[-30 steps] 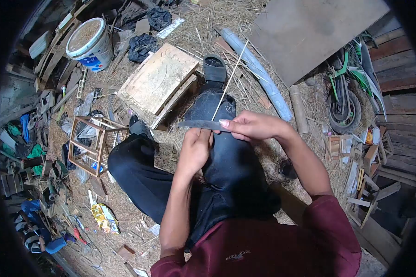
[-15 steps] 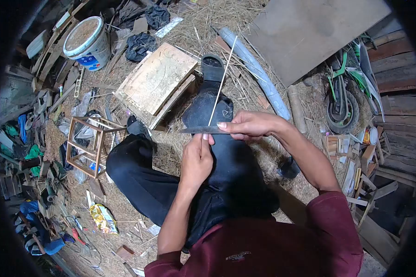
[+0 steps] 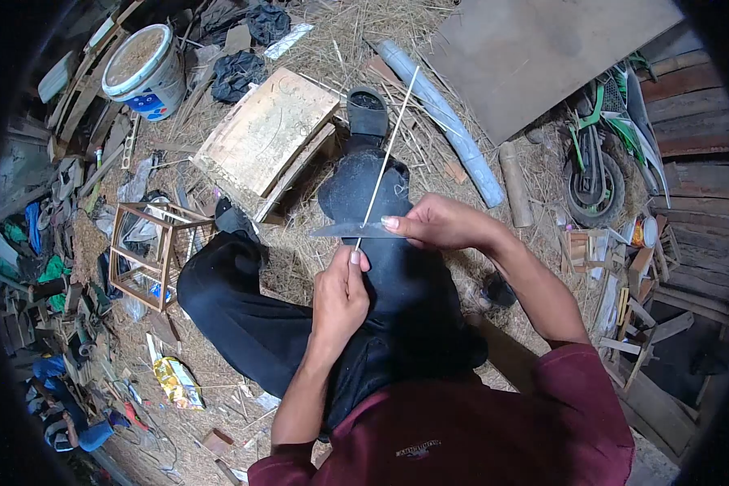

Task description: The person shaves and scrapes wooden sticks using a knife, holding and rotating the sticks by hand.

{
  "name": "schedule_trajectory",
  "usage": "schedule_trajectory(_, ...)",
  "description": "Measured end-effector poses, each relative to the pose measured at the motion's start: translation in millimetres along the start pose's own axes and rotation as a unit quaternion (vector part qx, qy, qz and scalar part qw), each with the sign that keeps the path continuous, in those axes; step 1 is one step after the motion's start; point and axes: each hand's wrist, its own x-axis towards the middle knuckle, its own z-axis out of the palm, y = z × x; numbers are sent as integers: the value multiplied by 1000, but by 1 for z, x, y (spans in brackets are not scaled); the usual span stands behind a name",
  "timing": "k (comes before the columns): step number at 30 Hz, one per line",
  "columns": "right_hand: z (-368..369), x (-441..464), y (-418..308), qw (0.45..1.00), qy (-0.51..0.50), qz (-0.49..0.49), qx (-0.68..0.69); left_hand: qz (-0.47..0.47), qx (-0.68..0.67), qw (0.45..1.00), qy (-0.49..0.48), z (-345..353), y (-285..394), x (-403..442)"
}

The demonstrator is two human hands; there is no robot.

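My left hand (image 3: 343, 292) pinches the near end of a thin, pale wooden stick (image 3: 390, 144) between thumb and fingers. The stick slants away from me, up and to the right, above my outstretched leg. In my right hand (image 3: 437, 222) is a knife, its dark blade (image 3: 340, 231) lying across the stick just beyond my left thumb, the tip pointing left. The knife's handle is hidden inside my right fist. My right thumb presses along the back end of the blade.
A wooden block or low bench (image 3: 271, 134) stands left of my foot, near a small wooden-framed cage (image 3: 158, 251). A white bucket (image 3: 146, 73) is at the upper left. On the right are a grey-blue pipe (image 3: 445, 121), a large board (image 3: 543, 61) and a motorbike wheel (image 3: 598, 190). Straw covers the floor.
My left hand has drawn slightly toward me, opening a gap between its thumb and the blade. The blade has tilted so more of its flat side shows. Both hands keep their hold.
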Motion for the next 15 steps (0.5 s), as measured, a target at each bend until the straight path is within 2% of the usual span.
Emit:
schedule_trajectory(6,4,-2,7,999,38,2,13,-2,8,1000,-12,-2,-1,-1)
schedule_trajectory(9,-3,-3,9,992,115,-23,50,10,15,1000,-7,-12,-4,-22)
schedule_trajectory(12,-12,-3,14,977,186,-55,86,-55,36,997,-46,-38,0,-56)
schedule_trajectory(13,-15,-3,19,978,180,-42,95,-71,35,996,-48,-43,4,-61)
schedule_trajectory(15,-13,0,25,964,229,6,133,-104,33,993,-51,-50,12,-69)
